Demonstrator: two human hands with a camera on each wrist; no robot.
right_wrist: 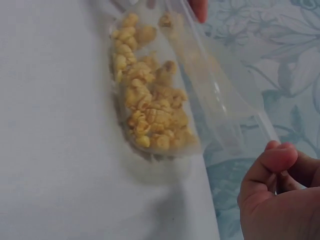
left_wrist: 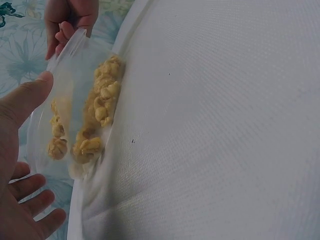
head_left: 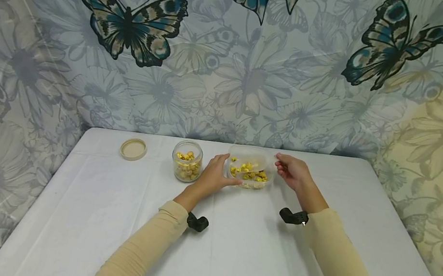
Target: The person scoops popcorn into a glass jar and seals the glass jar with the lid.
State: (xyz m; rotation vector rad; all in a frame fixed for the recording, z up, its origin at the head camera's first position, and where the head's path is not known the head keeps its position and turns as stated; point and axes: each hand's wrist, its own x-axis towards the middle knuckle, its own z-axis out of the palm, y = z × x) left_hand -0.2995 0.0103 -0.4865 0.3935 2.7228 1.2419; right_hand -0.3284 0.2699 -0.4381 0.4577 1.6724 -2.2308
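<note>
A clear plastic container [head_left: 268,181] of yellow popcorn [right_wrist: 142,102] stands near the far side of the table. My left hand [head_left: 212,175] is at its left end, thumb against the rim and the other fingers spread beside the wall. At the right end, my right hand [head_left: 292,172] pinches the thin handle of a clear plastic scoop [right_wrist: 240,92] between thumb and fingers. The scoop's bowl overlaps the container's far rim in the right wrist view. Close to my left hand is a glass jar [head_left: 185,175], partly filled with popcorn.
A round lid [head_left: 133,149] with a golden rim lies left of the jar. White cloth covers the table [head_left: 236,258]. Behind it hangs a butterfly-and-flower backdrop [head_left: 252,84], close to the table's far edge.
</note>
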